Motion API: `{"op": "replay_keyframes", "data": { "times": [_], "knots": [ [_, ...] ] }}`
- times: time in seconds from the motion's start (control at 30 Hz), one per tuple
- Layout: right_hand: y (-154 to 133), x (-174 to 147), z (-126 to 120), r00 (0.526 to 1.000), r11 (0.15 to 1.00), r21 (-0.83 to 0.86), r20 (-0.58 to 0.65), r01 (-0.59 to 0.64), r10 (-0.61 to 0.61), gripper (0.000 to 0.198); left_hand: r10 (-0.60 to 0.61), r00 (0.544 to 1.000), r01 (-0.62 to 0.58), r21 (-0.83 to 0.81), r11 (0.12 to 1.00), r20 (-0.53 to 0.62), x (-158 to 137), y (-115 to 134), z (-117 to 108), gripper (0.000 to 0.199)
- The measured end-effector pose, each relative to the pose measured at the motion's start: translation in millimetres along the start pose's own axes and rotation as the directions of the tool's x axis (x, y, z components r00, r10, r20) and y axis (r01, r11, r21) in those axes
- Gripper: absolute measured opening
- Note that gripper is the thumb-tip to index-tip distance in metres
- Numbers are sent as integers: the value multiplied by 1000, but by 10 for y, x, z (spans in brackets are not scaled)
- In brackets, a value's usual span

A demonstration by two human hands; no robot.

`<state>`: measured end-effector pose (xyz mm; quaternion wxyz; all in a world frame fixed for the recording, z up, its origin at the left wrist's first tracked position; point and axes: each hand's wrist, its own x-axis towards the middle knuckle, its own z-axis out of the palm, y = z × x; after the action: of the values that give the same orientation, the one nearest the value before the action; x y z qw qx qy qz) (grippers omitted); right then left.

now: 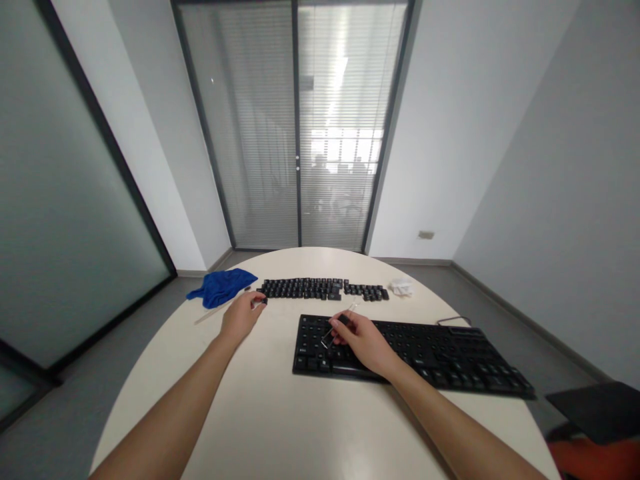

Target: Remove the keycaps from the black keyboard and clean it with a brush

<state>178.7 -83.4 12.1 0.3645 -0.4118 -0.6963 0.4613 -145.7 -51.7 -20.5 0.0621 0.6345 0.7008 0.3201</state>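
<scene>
Left hand point(243, 316) pinches black key point(264, 301) beside left end of far loose keys point(315, 289). Right hand point(364, 341) pinches wire tool point(343, 319) over keyboard point(425, 347). Key likely light, stiff; best held by 2 opposite sides.

Head camera (the sole view) looks forward, down over the table point(280, 413).

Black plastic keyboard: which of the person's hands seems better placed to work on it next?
Probably the right hand: it is over the keyboard, holding a black-handled wire tool. The left hand is off it, beside the rows of small black keycaps.
</scene>
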Motion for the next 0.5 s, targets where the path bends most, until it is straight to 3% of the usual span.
{"op": "replay_keyframes", "data": {
  "times": [0.33,0.5],
  "knots": [
    [-10,-9,2,1000,1000,-22,-2,-11,11,40,-42,999,43,20,999,-28,-6,66,9,27],
    [-29,-20,-3,999,999,18,12,-33,33,44,6,995,-5,14,1000,-95,-23,116,-10,29]
  ]
}}
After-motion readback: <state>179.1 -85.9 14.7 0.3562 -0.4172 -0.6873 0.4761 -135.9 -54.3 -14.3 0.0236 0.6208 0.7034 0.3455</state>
